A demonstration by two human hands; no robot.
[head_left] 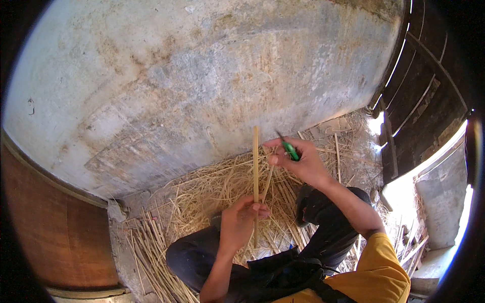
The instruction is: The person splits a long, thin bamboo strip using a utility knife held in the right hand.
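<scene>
My left hand [238, 222] is closed around a long, narrow bamboo strip [256, 166], which stands nearly upright in front of me. Beside it, a thinner sliver [268, 183] slants from the left fingers up toward my right hand [305, 162]. That hand, closed, grips a green-handled knife [290, 150] whose dark, thin blade points up and to the left. The blade is apart from the strip. Whether the right fingertips also pinch the sliver's upper end is hard to make out.
Curly bamboo shavings [202, 187] cover the floor between my bent legs and a stained wall [202, 91]. Long split strips [151, 247] lie at the left, near a brown wooden panel [55, 237]. Dark planks [424, 86] rise at the right, with more strips [411, 245] below.
</scene>
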